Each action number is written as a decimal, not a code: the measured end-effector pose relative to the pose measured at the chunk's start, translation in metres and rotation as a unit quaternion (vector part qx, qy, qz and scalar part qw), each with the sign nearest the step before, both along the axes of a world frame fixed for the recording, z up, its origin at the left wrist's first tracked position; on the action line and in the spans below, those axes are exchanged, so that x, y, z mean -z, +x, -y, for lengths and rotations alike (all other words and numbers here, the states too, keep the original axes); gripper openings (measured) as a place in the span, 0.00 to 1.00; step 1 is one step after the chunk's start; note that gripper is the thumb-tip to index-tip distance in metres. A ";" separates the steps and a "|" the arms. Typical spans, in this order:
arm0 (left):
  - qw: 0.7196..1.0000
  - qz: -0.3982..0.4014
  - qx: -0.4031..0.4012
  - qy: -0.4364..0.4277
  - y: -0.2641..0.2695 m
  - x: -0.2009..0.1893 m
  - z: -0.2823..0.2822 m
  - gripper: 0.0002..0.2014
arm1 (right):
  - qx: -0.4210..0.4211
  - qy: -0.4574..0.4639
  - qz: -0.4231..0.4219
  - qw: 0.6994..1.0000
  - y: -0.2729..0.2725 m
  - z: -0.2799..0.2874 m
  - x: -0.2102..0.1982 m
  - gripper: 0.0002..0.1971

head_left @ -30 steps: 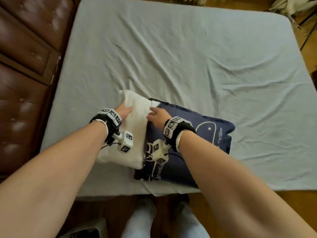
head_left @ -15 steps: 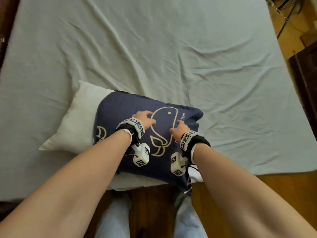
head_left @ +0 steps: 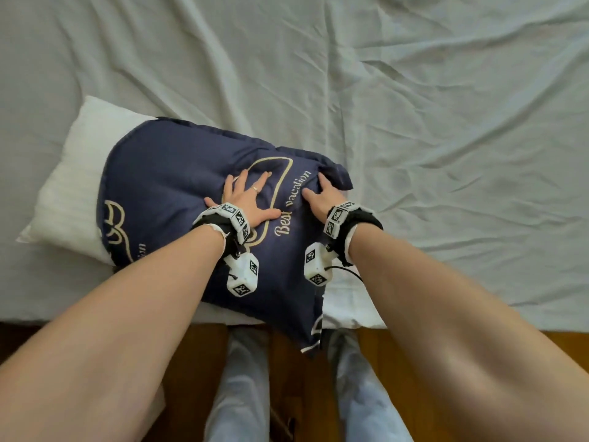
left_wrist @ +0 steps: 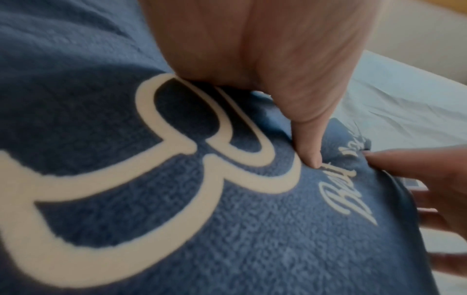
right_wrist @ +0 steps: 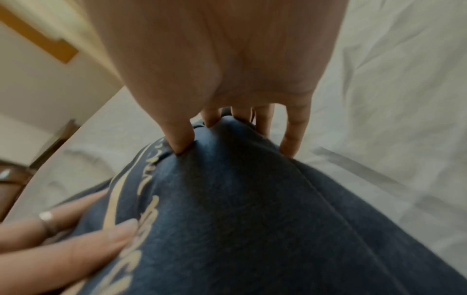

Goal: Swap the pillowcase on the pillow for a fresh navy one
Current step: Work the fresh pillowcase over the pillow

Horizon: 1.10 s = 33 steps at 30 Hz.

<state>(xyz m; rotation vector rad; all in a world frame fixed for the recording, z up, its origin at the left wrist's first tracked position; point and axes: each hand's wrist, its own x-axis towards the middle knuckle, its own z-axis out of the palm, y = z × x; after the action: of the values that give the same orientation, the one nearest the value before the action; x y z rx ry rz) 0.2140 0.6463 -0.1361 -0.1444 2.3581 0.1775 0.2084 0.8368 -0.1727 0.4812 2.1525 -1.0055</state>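
Observation:
A white pillow (head_left: 71,177) lies near the bed's front edge, its left end bare. The navy pillowcase (head_left: 165,186) with a cream whale outline and "Best vacation" lettering covers the rest of it. My left hand (head_left: 247,199) lies flat on the print with fingers spread; its thumb (left_wrist: 309,151) presses into the cloth. My right hand (head_left: 322,194) presses on the pillowcase's far right corner, its fingers (right_wrist: 293,137) straight and draped over the bunched corner (right_wrist: 227,143). A loose navy flap (head_left: 314,333) hangs over the bed edge.
The pale blue-grey wrinkled sheet (head_left: 398,100) covers the bed all around. White cloth (head_left: 347,306) shows under the navy case at the front edge. Below are the wooden floor (head_left: 288,371) and my legs in light jeans (head_left: 239,387).
Both hands have left the pillowcase's open left end and moved right. The left hand has since spread flat on the whale print, and the right has slid onto the right corner.

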 end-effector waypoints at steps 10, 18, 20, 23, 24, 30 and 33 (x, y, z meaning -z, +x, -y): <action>0.971 -0.190 -0.127 -0.072 -0.050 -0.023 -0.004 0.20 | 0.032 0.159 -0.082 0.983 -0.029 -0.005 -0.032 0.20; 0.994 -0.063 -0.071 -0.055 -0.088 -0.019 0.060 0.32 | -0.078 0.150 0.029 0.985 -0.051 0.042 -0.035 0.17; 0.996 -0.048 -0.019 -0.072 -0.100 -0.017 0.070 0.29 | -0.085 0.173 0.032 0.981 -0.056 0.049 -0.034 0.13; 0.998 -0.027 0.036 -0.046 -0.120 -0.011 0.069 0.26 | -0.125 0.188 0.074 0.971 -0.069 0.062 -0.026 0.14; 0.998 -0.011 0.053 -0.033 -0.125 -0.009 0.069 0.25 | -0.127 0.205 0.087 0.967 -0.073 0.066 -0.028 0.14; 0.997 -0.059 0.035 0.017 -0.133 0.002 0.094 0.12 | -0.097 0.214 0.069 0.970 -0.087 0.095 -0.044 0.15; 0.994 -0.088 -0.017 0.058 -0.126 -0.001 0.109 0.11 | -0.138 0.157 -0.001 0.978 -0.088 0.131 -0.057 0.10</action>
<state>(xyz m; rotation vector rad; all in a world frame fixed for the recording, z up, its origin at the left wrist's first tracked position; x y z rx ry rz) 0.0877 0.5374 -0.1350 -0.1169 2.5131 0.3558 0.1206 0.7054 -0.1160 0.3126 2.3119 -0.5174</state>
